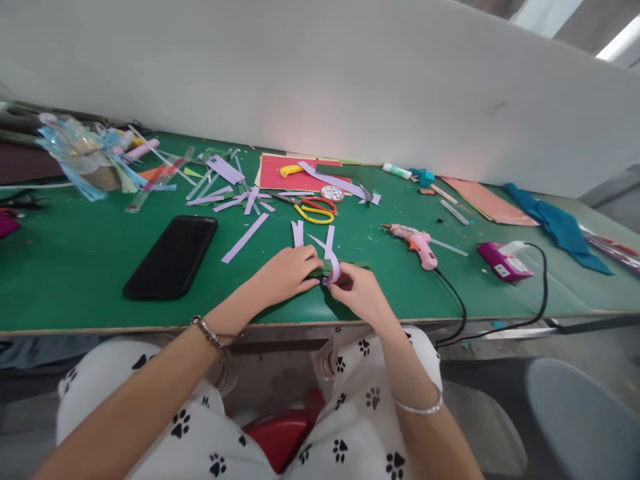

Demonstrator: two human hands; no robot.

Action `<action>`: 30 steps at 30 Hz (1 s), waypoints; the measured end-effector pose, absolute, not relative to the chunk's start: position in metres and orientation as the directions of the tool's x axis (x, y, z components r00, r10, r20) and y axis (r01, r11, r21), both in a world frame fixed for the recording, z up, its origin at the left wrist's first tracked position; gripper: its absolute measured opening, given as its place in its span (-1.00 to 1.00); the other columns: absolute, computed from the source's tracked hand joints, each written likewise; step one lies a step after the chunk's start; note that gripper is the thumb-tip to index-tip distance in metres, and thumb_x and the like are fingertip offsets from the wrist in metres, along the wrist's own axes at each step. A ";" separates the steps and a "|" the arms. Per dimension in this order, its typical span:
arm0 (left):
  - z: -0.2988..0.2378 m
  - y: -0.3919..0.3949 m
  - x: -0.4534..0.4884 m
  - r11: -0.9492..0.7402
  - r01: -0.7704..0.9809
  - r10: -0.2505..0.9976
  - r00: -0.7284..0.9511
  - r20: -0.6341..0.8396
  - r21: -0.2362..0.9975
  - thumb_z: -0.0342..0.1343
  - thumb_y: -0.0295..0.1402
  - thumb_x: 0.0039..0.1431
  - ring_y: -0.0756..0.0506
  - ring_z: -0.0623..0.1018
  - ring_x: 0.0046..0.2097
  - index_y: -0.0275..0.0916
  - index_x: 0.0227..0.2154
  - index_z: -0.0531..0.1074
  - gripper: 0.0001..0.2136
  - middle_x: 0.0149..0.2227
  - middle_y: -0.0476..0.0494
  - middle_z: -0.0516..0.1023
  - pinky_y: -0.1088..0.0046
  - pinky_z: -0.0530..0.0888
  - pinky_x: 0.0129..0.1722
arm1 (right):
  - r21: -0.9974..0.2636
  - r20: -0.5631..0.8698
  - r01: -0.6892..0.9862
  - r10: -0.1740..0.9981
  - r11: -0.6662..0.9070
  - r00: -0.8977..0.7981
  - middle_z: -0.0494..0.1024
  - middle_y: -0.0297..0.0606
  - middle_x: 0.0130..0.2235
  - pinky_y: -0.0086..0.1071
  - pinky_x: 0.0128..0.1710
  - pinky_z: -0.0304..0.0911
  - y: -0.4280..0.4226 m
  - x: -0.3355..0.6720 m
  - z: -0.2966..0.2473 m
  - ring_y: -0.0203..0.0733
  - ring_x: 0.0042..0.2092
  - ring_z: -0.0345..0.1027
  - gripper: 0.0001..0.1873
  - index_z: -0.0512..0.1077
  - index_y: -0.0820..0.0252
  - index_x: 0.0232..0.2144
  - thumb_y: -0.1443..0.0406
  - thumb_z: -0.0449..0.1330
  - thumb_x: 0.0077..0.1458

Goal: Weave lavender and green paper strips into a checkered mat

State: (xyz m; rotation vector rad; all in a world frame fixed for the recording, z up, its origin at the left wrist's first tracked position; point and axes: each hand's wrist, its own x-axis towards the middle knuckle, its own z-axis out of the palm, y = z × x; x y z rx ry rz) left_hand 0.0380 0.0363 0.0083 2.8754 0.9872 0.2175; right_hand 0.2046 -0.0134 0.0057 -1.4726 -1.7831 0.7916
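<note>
Close to the table's front edge, my left hand (290, 272) has its fingers closed on a green paper piece (326, 269), which is partly covered by the fingers. My right hand (363, 293) pinches the lower end of a lilac paper strip (334, 261) that curls in a loop around the green piece. The two hands almost meet there. More lilac strip ends (297, 233) stick up just beyond my left fingers. A single lilac paper strip (245, 239) lies flat on the table to the left.
A black phone (171, 257) lies left of my hands. Beyond them are scissors (315, 210), red paper (285, 175) and scattered lilac strips (225, 170). At right are a pink glue gun (413, 241), its black cord (463, 300) and a purple power box (505, 263).
</note>
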 end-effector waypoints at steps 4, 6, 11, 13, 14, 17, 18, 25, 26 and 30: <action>0.007 0.038 0.048 -0.732 0.663 0.678 0.732 0.069 0.156 0.00 -0.36 0.19 -0.14 0.47 -0.12 -0.31 -0.16 0.40 -0.80 -0.16 -0.20 0.46 0.41 0.39 -0.20 | -0.809 0.117 0.561 0.984 0.173 -0.135 0.35 -0.42 -0.57 -0.47 -0.48 0.15 -0.013 0.206 0.005 -0.36 -0.52 0.20 -0.98 0.27 0.17 -0.58 0.37 0.06 -0.21; 0.010 0.037 0.052 -0.708 0.695 0.704 0.708 0.048 0.126 0.00 -0.37 0.19 -0.15 0.48 -0.12 -0.30 -0.18 0.41 -0.81 -0.17 -0.19 0.48 0.41 0.39 -0.22 | -0.809 0.112 0.562 0.984 0.172 -0.139 0.36 -0.42 -0.56 -0.47 -0.47 0.15 -0.013 0.207 0.006 -0.36 -0.52 0.20 -0.96 0.28 0.18 -0.57 0.38 0.06 -0.22; 0.022 0.026 0.061 -0.644 0.765 0.765 0.644 0.011 0.023 -0.09 -0.42 0.22 -0.16 0.52 -0.18 -0.30 -0.20 0.42 -0.80 -0.22 -0.18 0.50 0.43 0.41 -0.34 | -0.801 0.125 0.572 0.984 0.175 -0.126 0.36 -0.40 -0.56 -0.47 -0.47 0.14 -0.016 0.204 0.009 -0.35 -0.51 0.20 -0.99 0.28 0.18 -0.57 0.37 0.07 -0.18; 0.023 0.020 0.067 -0.607 0.795 0.795 0.607 -0.001 -0.002 -0.08 -0.46 0.20 -0.18 0.53 -0.19 -0.34 -0.20 0.41 -0.80 -0.22 -0.24 0.50 0.42 0.42 -0.36 | -0.779 0.141 0.600 0.983 0.182 -0.116 0.37 -0.39 -0.56 -0.46 -0.47 0.13 -0.016 0.202 0.009 -0.35 -0.51 0.20 -0.95 0.29 0.19 -0.59 0.35 0.07 -0.14; 0.024 0.017 0.069 -0.594 0.804 0.804 0.594 -0.001 -0.013 -0.08 -0.48 0.19 -0.19 0.54 -0.20 -0.35 -0.20 0.41 -0.81 -0.22 -0.27 0.50 0.41 0.42 -0.37 | -0.768 0.147 0.613 0.983 0.184 -0.110 0.38 -0.37 -0.56 -0.46 -0.46 0.12 -0.016 0.201 0.008 -0.34 -0.51 0.20 -0.93 0.30 0.19 -0.59 0.34 0.07 -0.12; 0.022 0.009 0.077 -0.539 0.842 0.842 0.540 0.012 -0.031 -0.14 -0.57 0.19 -0.20 0.56 -0.26 -0.38 -0.23 0.40 -0.77 -0.28 -0.31 0.49 0.40 0.44 -0.40 | -0.759 0.168 0.625 0.982 0.181 -0.080 0.44 -0.35 -0.54 -0.45 -0.46 0.13 -0.017 0.200 0.005 -0.32 -0.50 0.25 -0.93 0.35 0.20 -0.57 0.35 0.09 -0.11; 0.021 0.007 0.079 -0.523 0.852 0.852 0.523 0.016 -0.032 -0.16 -0.58 0.18 -0.19 0.56 -0.27 -0.39 -0.23 0.40 -0.76 -0.30 -0.32 0.49 0.40 0.45 -0.40 | -0.765 0.176 0.619 0.982 0.177 -0.063 0.45 -0.34 -0.54 -0.45 -0.46 0.13 -0.017 0.200 0.004 -0.31 -0.50 0.26 -0.94 0.37 0.20 -0.56 0.35 0.10 -0.11; 0.018 0.001 0.083 -0.418 0.908 0.907 0.417 0.061 0.011 -0.22 -0.62 0.17 -0.20 0.58 -0.32 -0.39 -0.23 0.37 -0.74 -0.37 -0.33 0.51 0.39 0.46 -0.43 | -0.861 0.168 0.496 0.984 0.114 0.066 0.49 -0.34 -0.57 -0.44 -0.48 0.19 -0.021 0.201 -0.004 -0.30 -0.52 0.31 -0.94 0.42 0.22 -0.54 0.37 0.15 -0.18; 0.017 0.001 0.081 -0.403 0.915 0.914 0.401 0.067 0.016 -0.22 -0.61 0.18 -0.20 0.58 -0.33 -0.38 -0.23 0.36 -0.74 -0.39 -0.32 0.51 0.39 0.46 -0.44 | -0.873 0.166 0.476 0.983 0.110 0.077 0.51 -0.33 -0.55 -0.44 -0.47 0.21 -0.022 0.201 -0.004 -0.29 -0.50 0.33 -0.92 0.44 0.22 -0.51 0.37 0.15 -0.18; 0.015 -0.004 0.075 -0.305 0.951 0.951 0.301 0.070 0.057 -0.23 -0.52 0.24 -0.19 0.58 -0.35 -0.33 -0.21 0.35 -0.76 -0.41 -0.27 0.55 0.40 0.44 -0.45 | -0.869 0.172 0.484 0.979 0.099 0.109 0.54 -0.28 -0.52 -0.41 -0.45 0.23 -0.023 0.200 -0.005 -0.26 -0.49 0.37 -0.92 0.46 0.23 -0.53 0.35 0.17 -0.17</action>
